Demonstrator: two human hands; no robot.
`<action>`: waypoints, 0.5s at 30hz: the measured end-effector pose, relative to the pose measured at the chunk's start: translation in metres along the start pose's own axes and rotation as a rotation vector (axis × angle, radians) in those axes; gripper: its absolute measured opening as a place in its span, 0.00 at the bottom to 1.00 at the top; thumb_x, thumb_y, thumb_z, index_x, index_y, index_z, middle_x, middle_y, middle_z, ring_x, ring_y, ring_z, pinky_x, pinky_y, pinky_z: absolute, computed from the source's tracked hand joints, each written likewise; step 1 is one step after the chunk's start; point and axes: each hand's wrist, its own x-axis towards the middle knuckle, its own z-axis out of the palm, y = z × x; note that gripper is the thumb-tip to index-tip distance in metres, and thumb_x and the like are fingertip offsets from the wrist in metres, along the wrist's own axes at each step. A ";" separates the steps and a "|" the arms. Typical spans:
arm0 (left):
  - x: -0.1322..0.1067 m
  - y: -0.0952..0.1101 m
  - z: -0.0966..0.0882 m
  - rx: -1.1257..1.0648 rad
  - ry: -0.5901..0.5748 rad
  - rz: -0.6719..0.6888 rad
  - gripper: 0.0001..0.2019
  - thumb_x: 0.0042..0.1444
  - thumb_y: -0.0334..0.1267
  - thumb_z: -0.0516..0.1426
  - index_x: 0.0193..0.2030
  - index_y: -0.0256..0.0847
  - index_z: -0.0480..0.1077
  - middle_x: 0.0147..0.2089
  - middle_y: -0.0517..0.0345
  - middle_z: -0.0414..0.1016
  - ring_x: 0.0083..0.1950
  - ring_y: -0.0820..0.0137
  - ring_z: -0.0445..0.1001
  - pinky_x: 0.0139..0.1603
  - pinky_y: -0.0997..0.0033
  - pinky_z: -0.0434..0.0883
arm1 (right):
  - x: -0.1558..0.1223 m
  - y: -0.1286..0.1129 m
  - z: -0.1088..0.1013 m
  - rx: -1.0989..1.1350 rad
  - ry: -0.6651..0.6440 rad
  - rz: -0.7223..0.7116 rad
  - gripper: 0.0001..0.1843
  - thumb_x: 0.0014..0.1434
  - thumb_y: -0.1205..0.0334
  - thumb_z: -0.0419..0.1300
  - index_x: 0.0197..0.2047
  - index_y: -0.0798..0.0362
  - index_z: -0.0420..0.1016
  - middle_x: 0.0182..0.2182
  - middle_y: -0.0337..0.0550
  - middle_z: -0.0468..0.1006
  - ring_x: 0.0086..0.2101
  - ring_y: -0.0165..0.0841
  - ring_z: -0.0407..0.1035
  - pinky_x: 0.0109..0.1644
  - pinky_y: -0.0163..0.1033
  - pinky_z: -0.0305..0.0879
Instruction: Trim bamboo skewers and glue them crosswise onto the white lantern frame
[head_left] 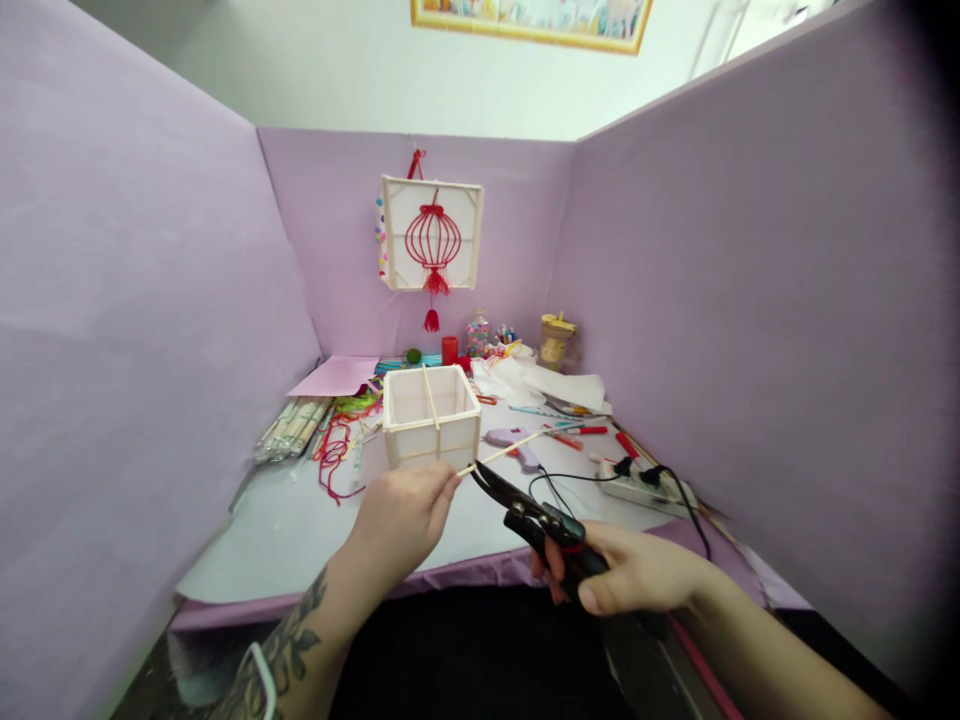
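Observation:
My left hand (401, 520) pinches one end of a thin wooden stick (510, 450) that points up and to the right over the table. My right hand (626, 573) is wrapped round the handles of black cutting pliers (525, 510), whose blades meet the stick close to my left fingertips. Just behind the stick stands a square white lantern frame (432, 416) with an open top and another stick lying across it.
A finished lantern (431, 235) with a red tassel hangs on the purple back wall. A glue gun (511, 442), a power strip (645, 485) with black cables, red string (334, 455), stick bundles (289, 428), pens and paper lie on the white mat (285, 530).

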 end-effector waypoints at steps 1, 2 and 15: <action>0.000 -0.001 -0.002 0.047 -0.008 0.016 0.16 0.67 0.40 0.44 0.36 0.40 0.71 0.31 0.55 0.78 0.34 0.66 0.77 0.33 0.70 0.66 | -0.001 -0.002 0.000 -0.002 -0.006 0.002 0.21 0.50 0.50 0.68 0.38 0.56 0.71 0.41 0.47 0.73 0.38 0.35 0.69 0.42 0.41 0.63; 0.001 -0.001 -0.004 0.092 -0.017 0.042 0.17 0.67 0.40 0.44 0.36 0.40 0.71 0.31 0.54 0.78 0.34 0.65 0.77 0.33 0.69 0.66 | -0.002 -0.003 0.000 0.000 -0.013 0.002 0.20 0.50 0.50 0.68 0.38 0.56 0.71 0.40 0.47 0.73 0.38 0.35 0.69 0.41 0.40 0.63; 0.022 -0.012 -0.024 0.267 -0.206 0.248 0.16 0.66 0.41 0.47 0.34 0.40 0.72 0.26 0.56 0.76 0.29 0.66 0.75 0.27 0.70 0.59 | -0.008 -0.007 0.000 0.046 0.006 0.115 0.21 0.47 0.49 0.68 0.35 0.57 0.69 0.37 0.46 0.74 0.34 0.34 0.68 0.38 0.39 0.62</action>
